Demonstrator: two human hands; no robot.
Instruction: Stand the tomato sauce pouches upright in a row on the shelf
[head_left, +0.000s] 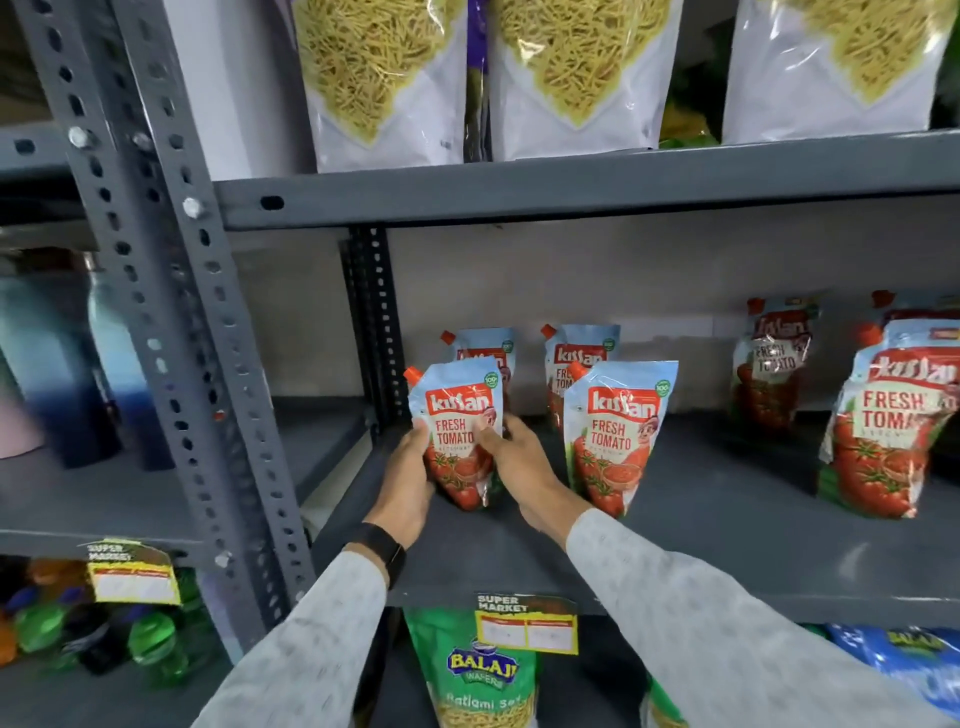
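While both hands (410, 467) grip pouch (460, 431), base hidden

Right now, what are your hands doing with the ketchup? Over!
Left hand and right hand both clasp the front-left Kissan ketchup pouch, upright on the grey shelf. Nothing blocking.

Your two arms come in from the bottom edge in long sleeves of pale grey, finely speckled knit fabric, cuffs ending at the wrists. On your left wrist sits a black band (383, 546), wide and matte, just clear of the cuff. Your left hand (410, 486) and right hand (524, 467) are bare.
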